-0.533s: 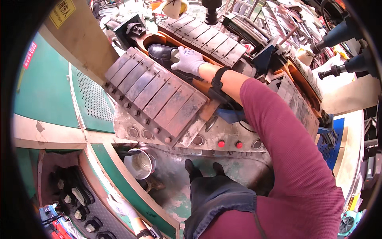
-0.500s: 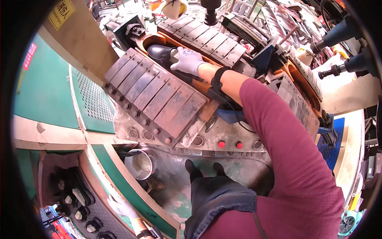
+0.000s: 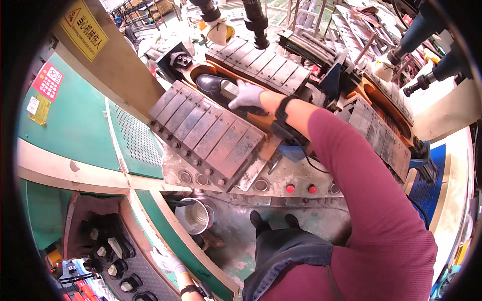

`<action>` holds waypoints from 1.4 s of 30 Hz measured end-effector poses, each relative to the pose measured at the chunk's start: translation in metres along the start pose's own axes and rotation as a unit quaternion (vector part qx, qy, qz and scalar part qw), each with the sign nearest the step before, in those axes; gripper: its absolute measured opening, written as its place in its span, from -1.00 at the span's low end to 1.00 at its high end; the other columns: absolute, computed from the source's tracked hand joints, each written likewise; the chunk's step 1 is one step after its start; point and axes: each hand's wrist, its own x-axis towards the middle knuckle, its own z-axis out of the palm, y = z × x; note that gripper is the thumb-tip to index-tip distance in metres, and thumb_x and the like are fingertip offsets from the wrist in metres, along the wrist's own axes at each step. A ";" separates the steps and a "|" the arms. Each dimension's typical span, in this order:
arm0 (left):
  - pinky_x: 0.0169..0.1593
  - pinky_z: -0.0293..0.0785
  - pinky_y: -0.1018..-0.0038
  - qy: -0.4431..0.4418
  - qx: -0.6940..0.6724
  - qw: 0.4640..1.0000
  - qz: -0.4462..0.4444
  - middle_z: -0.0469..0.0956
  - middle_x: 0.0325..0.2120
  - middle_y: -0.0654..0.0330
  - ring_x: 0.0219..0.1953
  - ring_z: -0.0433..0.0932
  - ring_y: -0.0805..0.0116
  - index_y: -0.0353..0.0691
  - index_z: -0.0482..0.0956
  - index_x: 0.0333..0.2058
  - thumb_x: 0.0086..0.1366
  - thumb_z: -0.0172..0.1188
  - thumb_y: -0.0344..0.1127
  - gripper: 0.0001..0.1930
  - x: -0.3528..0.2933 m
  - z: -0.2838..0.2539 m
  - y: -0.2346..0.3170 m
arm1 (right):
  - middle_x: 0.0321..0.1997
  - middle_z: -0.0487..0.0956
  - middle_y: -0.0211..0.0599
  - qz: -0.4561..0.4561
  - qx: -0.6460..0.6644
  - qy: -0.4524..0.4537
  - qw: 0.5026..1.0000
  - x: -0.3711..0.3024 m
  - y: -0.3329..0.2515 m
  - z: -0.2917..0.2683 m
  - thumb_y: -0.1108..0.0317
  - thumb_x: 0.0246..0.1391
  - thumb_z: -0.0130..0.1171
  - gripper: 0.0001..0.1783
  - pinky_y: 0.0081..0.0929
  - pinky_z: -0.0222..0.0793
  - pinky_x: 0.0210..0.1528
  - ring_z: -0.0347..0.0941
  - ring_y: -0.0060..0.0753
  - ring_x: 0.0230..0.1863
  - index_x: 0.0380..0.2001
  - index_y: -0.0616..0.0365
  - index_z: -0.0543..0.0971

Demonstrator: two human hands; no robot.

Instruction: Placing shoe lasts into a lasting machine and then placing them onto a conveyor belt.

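Observation:
A black shoe (image 3: 209,84) lies in the orange-lined trough of a machine, with a pale block (image 3: 229,90) standing up from its opening. Right beside this block is my right hand (image 3: 247,95), white-gloved, its thumb and forefinger spread apart; whether they touch the block I cannot tell. Metal plates (image 3: 208,133) flank the trough on the near side. Low on the left, my left hand (image 3: 167,260) is gloved too, fingers stretched out and nothing in them. It hovers by the edge of a shelf (image 3: 145,261) holding several black shoes (image 3: 118,247) with pale blocks in them.
A second orange-lined trough (image 3: 384,103) sits at the right. Dark press rods (image 3: 257,25) hang above the far plates. Red buttons (image 3: 301,189) line the machine's front panel. A white bucket (image 3: 195,216) stands on the floor near my feet. A yellow warning sign (image 3: 84,30) marks the post.
The whole view has shifted, so the machine appears lower and farther right. My right hand has drawn back slightly from the pale block. My left hand stays by the shelf edge.

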 end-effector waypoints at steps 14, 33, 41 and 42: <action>0.26 0.29 0.13 0.047 0.054 0.997 0.022 0.42 0.16 -0.07 0.20 0.38 -0.05 -0.22 0.49 0.10 0.41 -0.04 -0.10 -0.58 -0.007 0.006 -0.006 | 0.15 0.48 0.06 0.000 0.011 0.048 0.999 -0.015 0.012 0.010 -0.10 -0.18 0.41 -0.11 -0.14 0.34 0.23 0.40 0.07 0.22 0.13 0.16 0.33; 0.29 0.21 0.11 0.044 0.067 0.997 0.006 0.39 0.19 -0.04 0.25 0.33 0.00 -0.17 0.43 0.14 0.37 -0.03 -0.18 -0.59 -0.012 0.004 -0.016 | 0.17 0.49 0.02 -0.001 -0.053 -0.020 0.998 -0.028 0.005 -0.008 0.06 -0.23 0.46 -0.28 -0.25 0.41 0.19 0.42 -0.06 0.22 -0.01 0.22 0.49; 0.33 0.20 0.15 0.057 0.091 0.994 0.032 0.35 0.24 0.00 0.28 0.30 0.02 -0.11 0.39 0.21 0.39 -0.07 -0.13 -0.55 -0.005 0.008 -0.044 | -0.25 0.66 -0.04 -0.071 -0.008 0.010 0.997 -0.116 -0.051 -0.069 0.17 0.12 0.12 -0.65 -0.27 0.55 -0.14 0.66 -0.22 -0.21 -0.17 0.25 0.55; 0.33 0.19 0.16 0.058 0.101 0.992 0.053 0.34 0.26 0.01 0.29 0.29 0.03 -0.10 0.38 0.23 0.40 -0.08 -0.13 -0.53 -0.009 0.007 -0.042 | -0.21 0.65 -0.05 -0.176 0.005 0.066 0.982 -0.150 -0.052 -0.067 0.13 0.16 0.13 -0.63 -0.27 0.50 -0.13 0.63 -0.19 -0.15 -0.15 0.23 0.54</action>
